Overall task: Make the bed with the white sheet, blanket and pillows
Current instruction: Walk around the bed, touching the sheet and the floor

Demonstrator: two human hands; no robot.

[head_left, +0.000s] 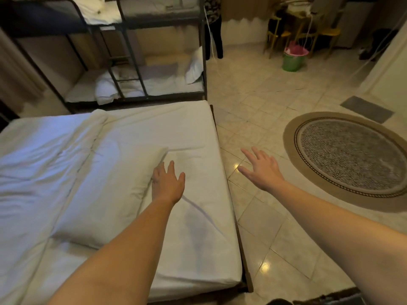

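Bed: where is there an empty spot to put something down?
The flat white sheet between the pillow and the bunk bed is free, and so is the strip along the floor-side edge past the left hand. The left side is crowded by the rumpled blanket.

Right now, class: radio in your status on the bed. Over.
Left hand open, touching pillow. Right hand open, over floor beside bed. White sheet spread on mattress. Round rug lies apart from bed.

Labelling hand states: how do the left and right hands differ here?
Left hand is over the bed at the pillow's edge; right hand is off the bed, over the tiled floor. Left hand's fingers lie closer together; right hand's are spread wide. Both are open, palm down, holding nothing.
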